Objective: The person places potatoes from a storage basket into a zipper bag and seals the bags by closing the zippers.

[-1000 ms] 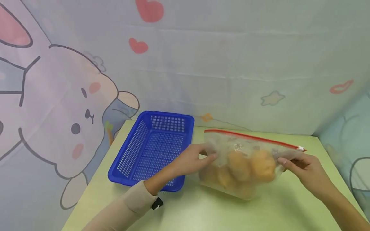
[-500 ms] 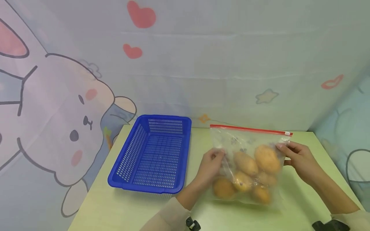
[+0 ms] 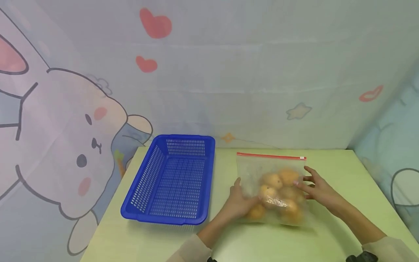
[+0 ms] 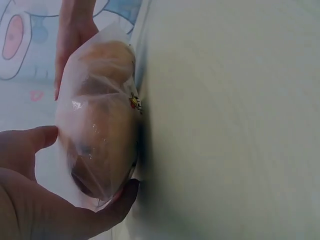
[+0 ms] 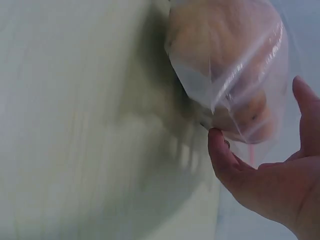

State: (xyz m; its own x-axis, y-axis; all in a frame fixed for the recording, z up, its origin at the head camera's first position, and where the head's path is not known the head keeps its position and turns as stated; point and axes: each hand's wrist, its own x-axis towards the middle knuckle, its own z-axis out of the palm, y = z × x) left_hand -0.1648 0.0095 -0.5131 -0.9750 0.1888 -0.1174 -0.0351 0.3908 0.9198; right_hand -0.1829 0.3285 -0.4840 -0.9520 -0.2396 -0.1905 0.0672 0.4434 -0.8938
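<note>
A clear zip bag (image 3: pixel 250 171) with a red slider strip lies low over the table, bulging with several yellow-brown potatoes (image 3: pixel 271 180). My left hand (image 3: pixel 238 202) holds its left side, thumb over the front and fingers along the edge. In the left wrist view, thumb and fingers bracket the bulging bag (image 4: pixel 100 125). My right hand (image 3: pixel 322 191) is at the right edge with spread fingers. The right wrist view shows its thumb apart from the bag (image 5: pixel 230 75) and a fingertip at the bag's underside.
A blue perforated plastic basket (image 3: pixel 209 182) stands on the pale green table (image 3: pixel 255 247), left of the bag. Behind the table hangs a cartoon-printed cloth (image 3: pixel 209 65) with a rabbit and hearts.
The bag first moved right, away from the basket, then came down flatter onto the table. The left hand slid lower along its side, and the right hand's fingers spread from its right edge.
</note>
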